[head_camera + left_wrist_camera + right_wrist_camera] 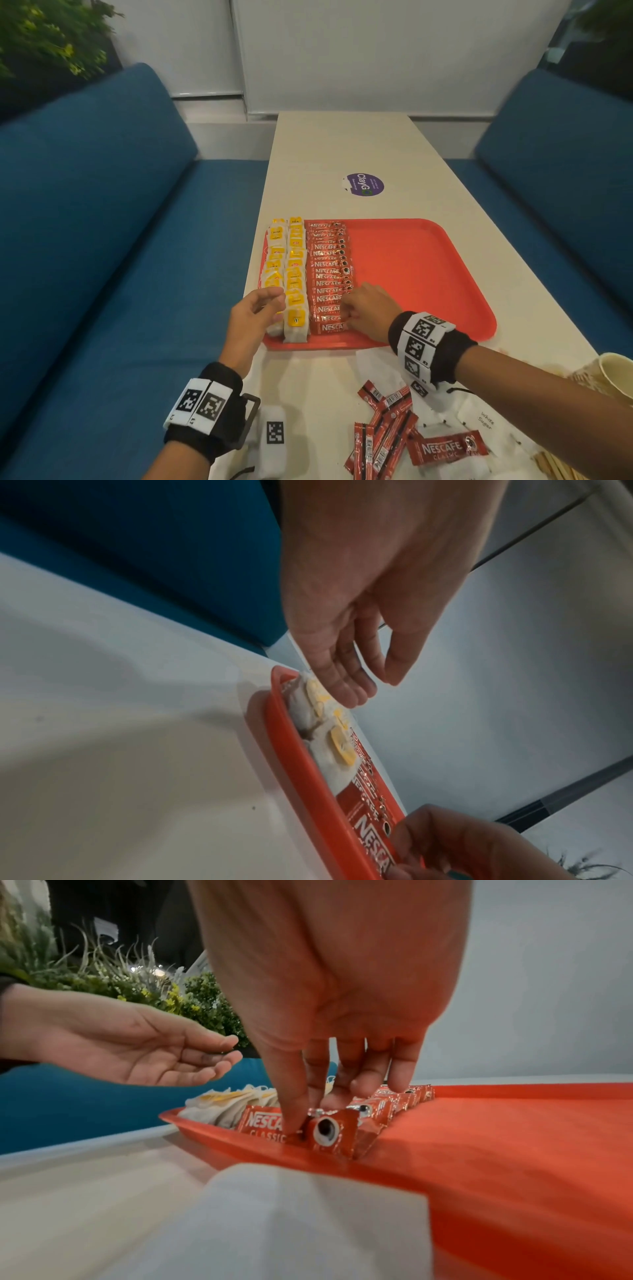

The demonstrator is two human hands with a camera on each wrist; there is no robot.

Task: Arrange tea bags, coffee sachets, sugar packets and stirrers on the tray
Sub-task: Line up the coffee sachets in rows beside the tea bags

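A red tray (428,274) lies on the white table. On its left side are two columns of yellow-tagged tea bags (294,274) and one column of red Nescafe coffee sachets (329,270). My right hand (347,315) is at the near end of that column. Its thumb and fingers (291,1112) pinch the nearest coffee sachet (329,1131), whose right end curls upward. My left hand (270,305) hovers just over the near tea bags (329,737), fingers relaxed (352,693) and holding nothing.
Loose coffee sachets (383,431) and white sugar packets (483,418) lie on the table in front of the tray. A paper cup (613,373) and wooden stirrers (555,466) are at the near right. Blue sofas (102,240) flank the table.
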